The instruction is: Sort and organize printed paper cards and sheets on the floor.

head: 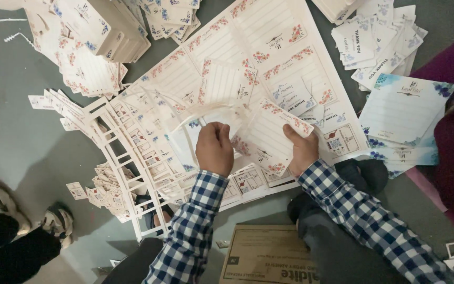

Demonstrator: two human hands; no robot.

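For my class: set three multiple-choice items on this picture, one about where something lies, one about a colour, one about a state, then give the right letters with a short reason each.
1. Where does the brown cardboard box lie?
A. at the bottom edge, between the two sleeves
B. in the top left corner
C. on top of the blue-flowered cards

2. What pattern do the sleeves show?
A. plain red
B. blue and white check
C. green stripes

3. What is the state of the red-flowered card?
A. lying flat, untouched
B. folded inside the box
C. held up by both hands

Answers:
1 A: the box sits low in the view between the forearms.
2 B: both sleeves are checked blue and white.
3 C: the left hand and right hand grip it above the punched sheets.
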